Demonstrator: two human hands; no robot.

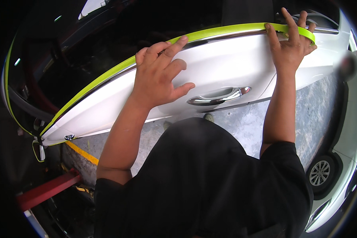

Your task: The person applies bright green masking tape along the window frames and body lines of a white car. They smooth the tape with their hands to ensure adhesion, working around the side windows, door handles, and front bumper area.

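A strip of yellow-green adhesive tape (pixel 107 77) runs along the lower edge of a dark car window, just above the chrome trim (pixel 222 38) of a white car door (pixel 226 63). My left hand (pixel 156 75) rests at this edge with its fingertips on the tape. Its fingers are apart, with the thumb held away over the door panel. Farther right, my right hand (pixel 289 49) grips the tape where it curves in a loop around the fingers, seemingly a roll. The thumb touches the strip and the index finger is stretched out over the dark glass.
A chrome door handle (pixel 220 96) sits below my hands. A side mirror (pixel 38 150) edged in green is at the far left, above a red beam (pixel 49 189). Another white car (pixel 341 166) stands on the right. A yellow line (pixel 82 152) marks the grey floor.
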